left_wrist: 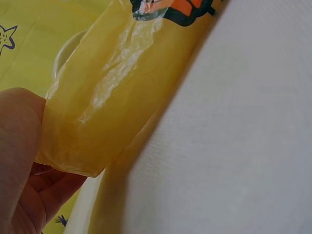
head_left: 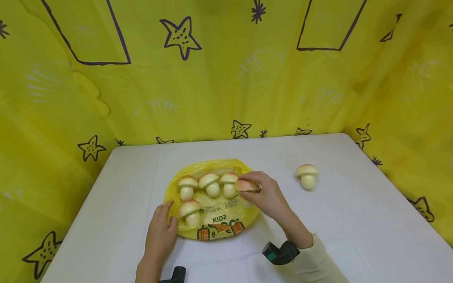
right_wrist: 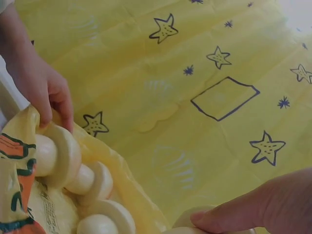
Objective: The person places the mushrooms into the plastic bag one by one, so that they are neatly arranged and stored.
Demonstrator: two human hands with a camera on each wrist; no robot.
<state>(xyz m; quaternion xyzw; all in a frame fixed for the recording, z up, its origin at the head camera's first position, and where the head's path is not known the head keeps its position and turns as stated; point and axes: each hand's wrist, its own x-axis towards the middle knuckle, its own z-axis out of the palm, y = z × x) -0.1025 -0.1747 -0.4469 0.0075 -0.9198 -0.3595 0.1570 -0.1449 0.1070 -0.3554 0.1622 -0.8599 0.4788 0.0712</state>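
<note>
A shallow oval container of shiny yellow plastic point(head_left: 231, 232), printed with "KIDS" and an orange picture, lies at the middle of the table. Its left edge is pinched between the thumb and fingers of my left hand point(head_left: 160, 230); the left wrist view shows the thin plastic point(left_wrist: 122, 92) in that grip. Several toy mushrooms, such as the middle one point(head_left: 212, 184), lie inside, with pale stems and reddish-tinged caps. Over the container's right side, my right hand point(head_left: 263, 194) holds another toy mushroom point(head_left: 246, 185) by its cap. Fingers hide much of this mushroom.
One more toy mushroom point(head_left: 307, 176) lies on the white tabletop point(head_left: 339, 220), right of the container. Yellow sheeting point(head_left: 219, 90) with drawn starfish and shells hangs behind the table and at both sides. Both wrists wear dark devices, the right one point(head_left: 281, 252) plainly seen.
</note>
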